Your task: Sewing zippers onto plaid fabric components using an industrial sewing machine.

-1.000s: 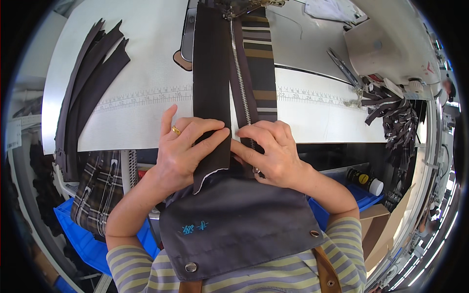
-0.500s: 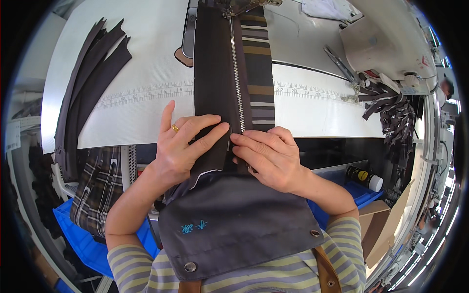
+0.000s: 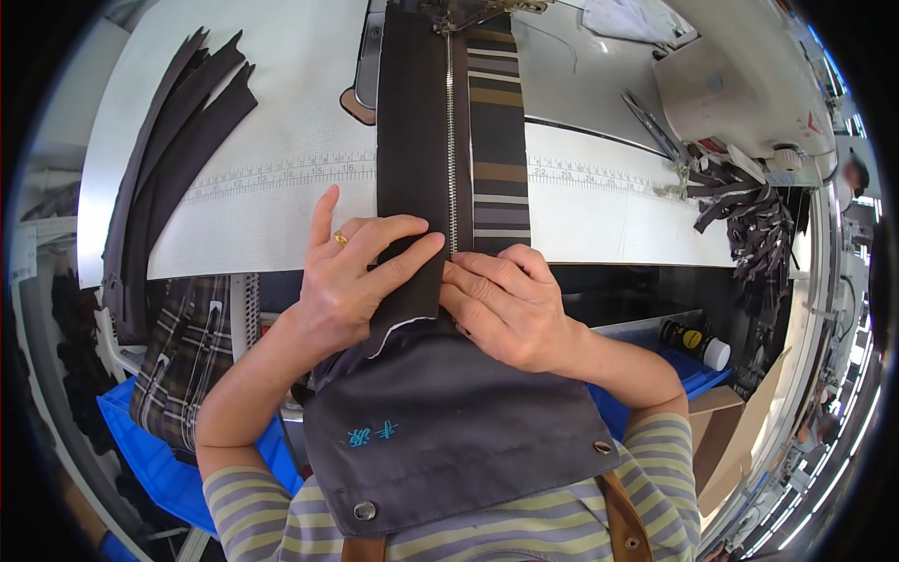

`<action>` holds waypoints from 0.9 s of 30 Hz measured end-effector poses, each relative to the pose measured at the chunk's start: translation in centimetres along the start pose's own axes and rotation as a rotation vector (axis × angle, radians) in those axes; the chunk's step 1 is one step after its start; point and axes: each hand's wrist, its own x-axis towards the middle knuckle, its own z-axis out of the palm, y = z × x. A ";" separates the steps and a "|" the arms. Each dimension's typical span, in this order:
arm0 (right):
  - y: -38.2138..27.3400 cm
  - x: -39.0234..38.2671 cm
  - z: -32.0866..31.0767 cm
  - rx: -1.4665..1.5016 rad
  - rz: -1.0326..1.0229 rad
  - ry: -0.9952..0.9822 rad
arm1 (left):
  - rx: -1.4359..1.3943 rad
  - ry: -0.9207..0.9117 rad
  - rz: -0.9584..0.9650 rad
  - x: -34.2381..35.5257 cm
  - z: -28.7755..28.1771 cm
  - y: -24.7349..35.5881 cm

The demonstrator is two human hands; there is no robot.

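A long dark brown fabric strip (image 3: 408,140) runs from the sewing machine's presser foot (image 3: 445,21) toward me. A silver-toothed metal zipper (image 3: 450,122) lies along its right side, and striped fabric (image 3: 499,140) shows beyond the zipper's tape. My left hand (image 3: 351,276) pinches the dark strip near its lower end, its little finger raised. My right hand (image 3: 506,304) is closed on the zipper's near end, just beside the left fingertips. The part of the zipper under the right fingers is hidden. Below, the strip's pale cut edge (image 3: 403,328) hangs over my dark apron (image 3: 459,421).
Several dark strips (image 3: 178,169) drape over the white table's (image 3: 281,225) left edge. Tweezers (image 3: 651,122) lie near the machine body (image 3: 740,75). A bunch of zippers (image 3: 749,215) hangs at right. Blue bins (image 3: 159,459), plaid fabric (image 3: 183,365) and a black bottle (image 3: 693,342) sit below.
The zipper and striped fabric have straightened slightly, and the strip's lower end has shifted right. My right hand has moved a little left, closer to the left fingertips.
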 end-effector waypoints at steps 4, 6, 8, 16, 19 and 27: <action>0.3 -0.3 -0.2 0.010 -0.017 -0.031 | 0.032 -0.066 -0.015 0.1 -0.3 0.3; 0.4 -0.6 -0.9 0.074 -0.021 -0.171 | 0.049 -0.094 -0.007 0.2 -0.5 0.4; 0.8 -0.5 -1.8 0.182 -0.029 -0.172 | 0.070 -0.096 0.007 0.4 -0.8 0.4; 6.7 3.7 -1.4 -0.019 0.225 -0.328 | 0.174 -0.234 0.158 1.1 -1.7 -0.1; 5.8 3.3 -1.2 0.006 0.128 -0.276 | 0.203 -0.281 0.198 1.4 -1.9 -0.2; 3.5 0.0 -1.7 0.038 0.104 -0.288 | -0.122 -0.850 0.058 5.0 -5.8 -1.6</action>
